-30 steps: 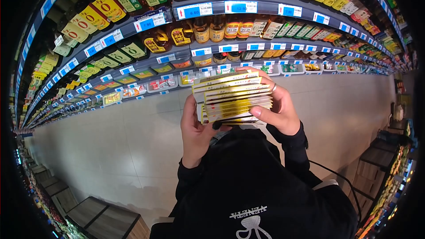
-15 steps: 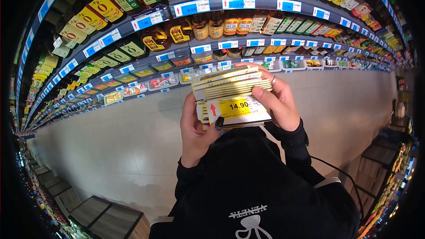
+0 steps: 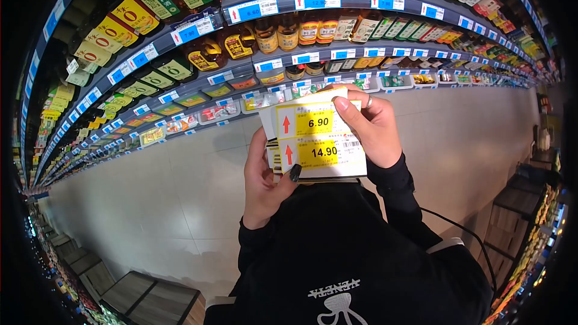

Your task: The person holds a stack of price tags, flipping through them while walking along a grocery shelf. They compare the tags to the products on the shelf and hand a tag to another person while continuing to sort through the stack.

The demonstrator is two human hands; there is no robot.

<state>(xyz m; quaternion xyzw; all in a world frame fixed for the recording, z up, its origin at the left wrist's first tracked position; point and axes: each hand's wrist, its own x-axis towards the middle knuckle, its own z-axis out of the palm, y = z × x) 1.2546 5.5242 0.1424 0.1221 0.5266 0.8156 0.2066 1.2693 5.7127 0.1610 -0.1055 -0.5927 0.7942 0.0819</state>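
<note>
A stack of yellow-and-white price tags (image 3: 322,167) is held up between my two hands in front of my chest. On top, one tag reads 14.90 and the one above it reads 6.90, each with a red arrow. My left hand (image 3: 263,185) grips the stack's left side, its dark-nailed thumb lying on the lower left corner. Around the upper right edge closes my right hand (image 3: 382,129), with the thumb pressed on the front near the 6.90 tag and a ring on one finger. The fingers behind the stack are mostly hidden.
Beyond my hands curves a long store shelf (image 3: 241,67) with bottles, packets and blue-and-white price labels. White bins (image 3: 218,113) of packets line its lowest level. Pale tiled floor (image 3: 180,186) lies below. Wooden crates (image 3: 147,296) stand at lower left, and a dark cable (image 3: 460,227) hangs at right.
The fanned upper tags have come together, so the 6.90 tag now faces me above the 14.90 one. My right thumb has moved up and slightly left.
</note>
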